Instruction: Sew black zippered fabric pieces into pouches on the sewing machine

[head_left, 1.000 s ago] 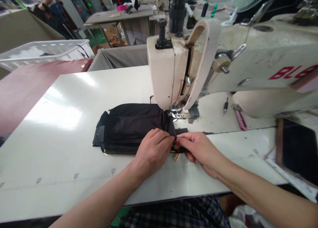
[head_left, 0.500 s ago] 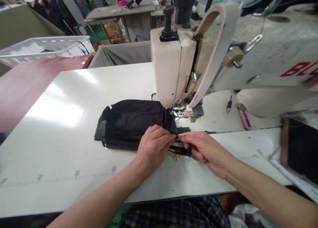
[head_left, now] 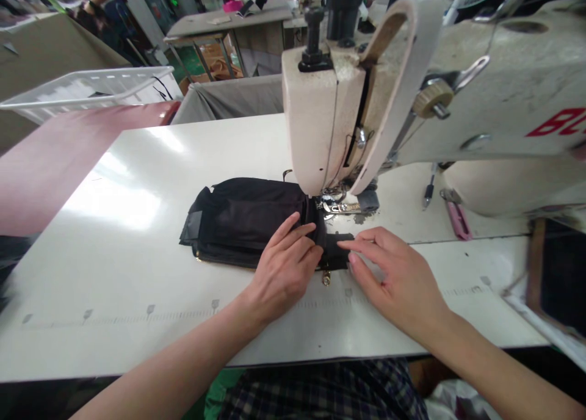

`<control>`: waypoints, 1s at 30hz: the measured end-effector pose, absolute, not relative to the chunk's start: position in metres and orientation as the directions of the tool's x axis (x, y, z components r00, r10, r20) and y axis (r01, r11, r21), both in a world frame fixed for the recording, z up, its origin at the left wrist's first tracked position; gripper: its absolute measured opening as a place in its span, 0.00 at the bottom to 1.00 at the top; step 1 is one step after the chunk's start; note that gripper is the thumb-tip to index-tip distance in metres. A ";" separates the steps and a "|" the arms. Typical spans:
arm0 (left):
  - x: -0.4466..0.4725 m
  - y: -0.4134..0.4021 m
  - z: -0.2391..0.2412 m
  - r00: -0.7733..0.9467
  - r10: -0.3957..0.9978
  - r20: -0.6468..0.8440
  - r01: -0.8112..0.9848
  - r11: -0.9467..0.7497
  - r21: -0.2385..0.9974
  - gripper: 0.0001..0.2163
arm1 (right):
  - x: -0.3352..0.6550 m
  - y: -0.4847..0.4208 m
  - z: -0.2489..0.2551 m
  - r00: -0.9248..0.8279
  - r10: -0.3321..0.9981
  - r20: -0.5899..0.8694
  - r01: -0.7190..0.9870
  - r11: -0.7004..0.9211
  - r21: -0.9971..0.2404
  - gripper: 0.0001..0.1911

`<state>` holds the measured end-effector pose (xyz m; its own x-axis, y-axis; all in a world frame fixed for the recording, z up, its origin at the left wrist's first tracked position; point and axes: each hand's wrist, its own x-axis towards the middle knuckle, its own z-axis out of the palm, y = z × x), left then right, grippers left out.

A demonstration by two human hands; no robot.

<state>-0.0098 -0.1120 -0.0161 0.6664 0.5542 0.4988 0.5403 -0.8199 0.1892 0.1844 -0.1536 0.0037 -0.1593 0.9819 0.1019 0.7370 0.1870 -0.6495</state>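
Observation:
A black fabric pouch (head_left: 247, 218) lies flat on the white table, its right end beside the presser foot (head_left: 341, 207) of the sewing machine. My left hand (head_left: 288, 261) rests on the pouch's near right part, fingers extended. My right hand (head_left: 394, 267) is at the black fabric tab (head_left: 336, 249) on the pouch's right end, thumb and fingers apart, index fingertip touching the tab. Along the near edge runs a gold zipper (head_left: 224, 264), and a gold zipper pull (head_left: 326, 278) sticks out below the tab.
The cream sewing machine (head_left: 315, 115) stands over the table's right half. Behind its needle area lie a pen (head_left: 429, 187) and pink thread snips (head_left: 458, 218). A dark-screened device (head_left: 565, 273) is at far right. A white basket (head_left: 101, 81) stands at back left.
My right hand has loosened its pinch on the tab and spread its fingers. The tab now lies flatter. My left hand's fingers have straightened onto the pouch.

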 end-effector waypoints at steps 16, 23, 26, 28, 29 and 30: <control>-0.010 -0.113 -0.001 0.424 0.826 0.370 0.550 -0.560 0.620 0.06 | 0.207 -0.121 0.011 -0.548 0.835 0.050 0.773 0.529 -0.350 0.19; -0.015 -0.112 -0.012 0.626 0.661 0.414 0.479 -0.745 0.464 0.10 | 0.210 -0.112 0.011 -0.613 0.786 0.076 0.722 0.597 -0.350 0.19; -0.012 -0.111 -0.013 0.682 0.625 0.378 0.510 -0.778 0.367 0.11 | 0.210 -0.109 0.006 -0.588 0.801 0.110 0.731 0.584 -0.353 0.20; -0.010 -0.110 -0.008 0.716 0.610 0.340 0.539 -0.792 0.287 0.12 | 0.209 -0.106 0.005 -0.563 0.816 0.132 0.739 0.569 -0.361 0.21; -0.010 -0.110 -0.004 0.727 0.604 0.326 0.548 -0.797 0.256 0.12 | 0.208 -0.106 0.004 -0.553 0.821 0.143 0.742 0.564 -0.364 0.21; -0.010 -0.109 0.000 0.727 0.608 0.318 0.554 -0.794 0.250 0.13 | 0.207 -0.105 0.004 -0.548 0.822 0.156 0.741 0.563 -0.365 0.21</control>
